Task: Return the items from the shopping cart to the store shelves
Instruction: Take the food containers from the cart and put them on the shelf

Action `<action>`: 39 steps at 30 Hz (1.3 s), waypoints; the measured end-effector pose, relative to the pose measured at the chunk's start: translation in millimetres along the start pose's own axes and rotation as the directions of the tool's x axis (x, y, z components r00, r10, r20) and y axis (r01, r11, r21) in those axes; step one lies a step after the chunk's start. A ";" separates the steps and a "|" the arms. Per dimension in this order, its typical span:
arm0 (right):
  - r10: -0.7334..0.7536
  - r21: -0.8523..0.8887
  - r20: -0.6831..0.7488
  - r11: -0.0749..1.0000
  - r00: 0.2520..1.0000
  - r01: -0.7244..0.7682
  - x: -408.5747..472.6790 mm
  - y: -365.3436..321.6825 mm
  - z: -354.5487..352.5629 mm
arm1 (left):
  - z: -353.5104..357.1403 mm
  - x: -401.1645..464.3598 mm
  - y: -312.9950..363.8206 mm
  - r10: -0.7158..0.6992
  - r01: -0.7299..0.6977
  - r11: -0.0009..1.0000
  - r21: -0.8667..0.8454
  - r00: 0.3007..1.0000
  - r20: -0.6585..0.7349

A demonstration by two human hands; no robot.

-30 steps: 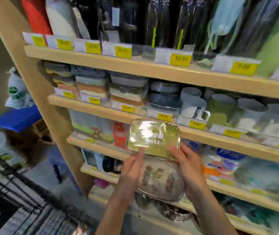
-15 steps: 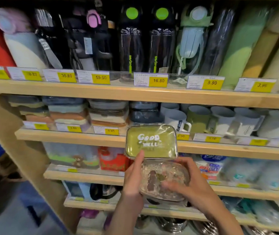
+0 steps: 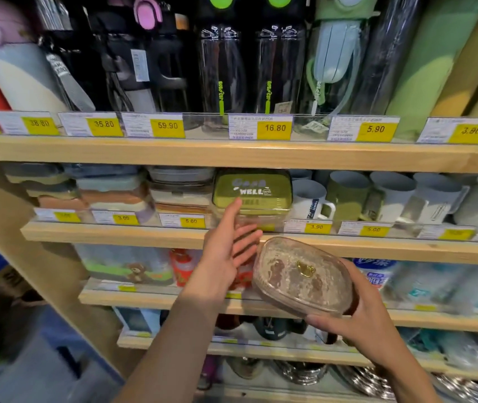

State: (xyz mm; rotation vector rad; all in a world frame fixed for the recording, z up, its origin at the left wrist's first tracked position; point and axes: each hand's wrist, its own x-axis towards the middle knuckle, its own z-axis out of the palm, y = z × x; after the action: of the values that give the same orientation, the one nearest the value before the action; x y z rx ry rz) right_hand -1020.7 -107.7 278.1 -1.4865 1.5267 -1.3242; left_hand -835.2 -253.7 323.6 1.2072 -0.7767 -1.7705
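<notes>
1. Gripped from below, the clear lidded container with a gold knob sat tilted in the right hand, whose fingers and thumb curled round its near rim.
2. Beyond it, the left hand held nothing, fingers straight and spread, index fingertip at the green-lidded box.
3. That box stood on the second shelf between stacked lunch boxes and mugs.
</notes>
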 end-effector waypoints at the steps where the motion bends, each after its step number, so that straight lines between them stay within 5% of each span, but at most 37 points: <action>1: 0.006 0.029 -0.002 1.000 1.000 -0.005 1.3 -1.5 0.6 | 5.0 1.8 5.1 -0.010 0.010 1.000 0.000 1.000 -0.009; 13: -0.051 0.150 -0.102 0.986 0.994 0.066 26.5 -10.1 -6.1 | 25.7 16.2 12.0 0.056 -0.054 0.996 0.077 0.998 -0.020; 21: -0.144 0.055 -0.109 0.987 0.984 0.150 77.3 -32.7 -9.4 | 39.3 24.5 17.5 0.073 -0.124 0.970 -0.211 0.970 -0.234; 31: -0.109 0.183 -0.083 0.975 0.991 0.122 69.3 -3.1 -19.4 | 44.5 21.1 23.5 0.122 -0.212 0.935 -0.285 0.945 -0.302; 39: -0.176 -0.004 -0.097 0.984 0.980 0.176 106.8 -35.6 -8.2 | 34.8 30.0 8.6 0.123 -0.232 0.934 -0.271 0.923 -0.364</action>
State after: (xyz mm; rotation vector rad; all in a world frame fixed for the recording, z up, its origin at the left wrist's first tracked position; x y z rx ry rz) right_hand -1034.6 -203.9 335.6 -1.6060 1.4782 -1.5206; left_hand -871.0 -283.1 330.2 1.1465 -0.3736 -1.4151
